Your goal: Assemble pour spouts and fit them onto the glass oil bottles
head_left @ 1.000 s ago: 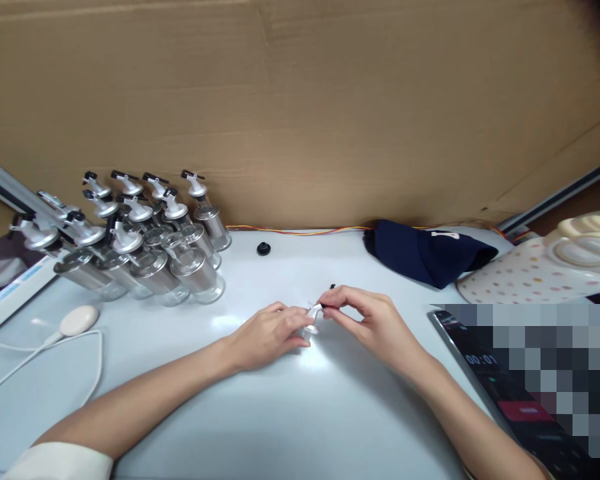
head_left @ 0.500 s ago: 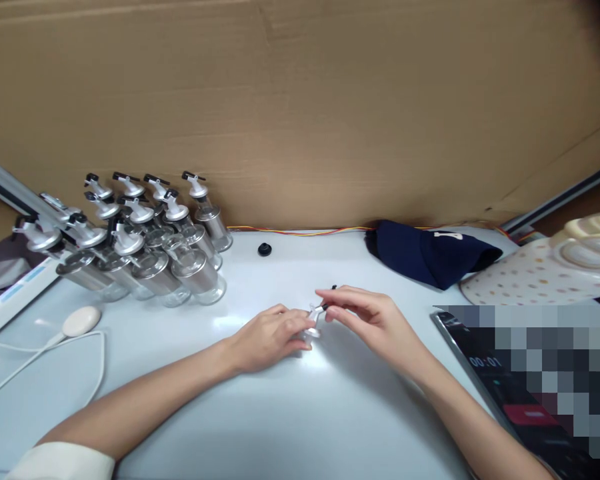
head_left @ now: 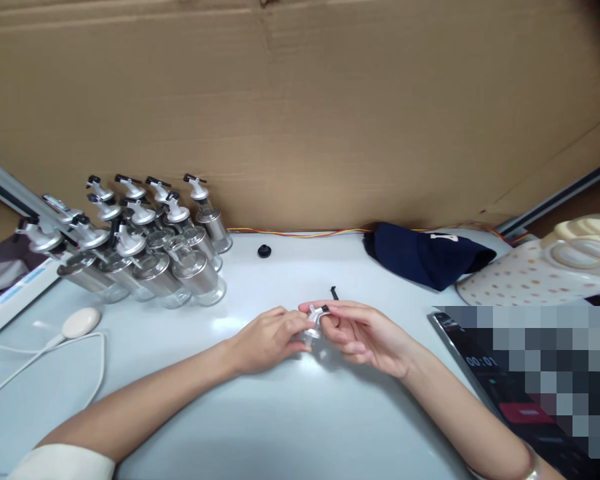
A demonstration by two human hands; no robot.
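My left hand (head_left: 273, 340) is closed round a silver-and-clear pourer spout (head_left: 313, 323) low over the middle of the table. The spout has a black tip, and its lower part is partly hidden by my fingers. My right hand (head_left: 363, 337) is turned palm up, its fingers curled and gathered at the spout's right side by the black tip. Just beyond my right fingers a small black lever piece (head_left: 334, 293) lies on the table. Farther back rests a round black stopper (head_left: 264, 251).
Several glass-and-steel oil bottles (head_left: 200, 273) with pourer tops stand at the back left. A white charging puck (head_left: 81, 323) with its cable lies at the left. To the right are a navy cap (head_left: 425, 257), a dotted container (head_left: 510, 273) and a dark-screened device (head_left: 485, 387).
My right hand has rolled palm up and come in against the spout's black tip, its fingers curling. The black lever piece shows more fully now. My left hand has kept its place.
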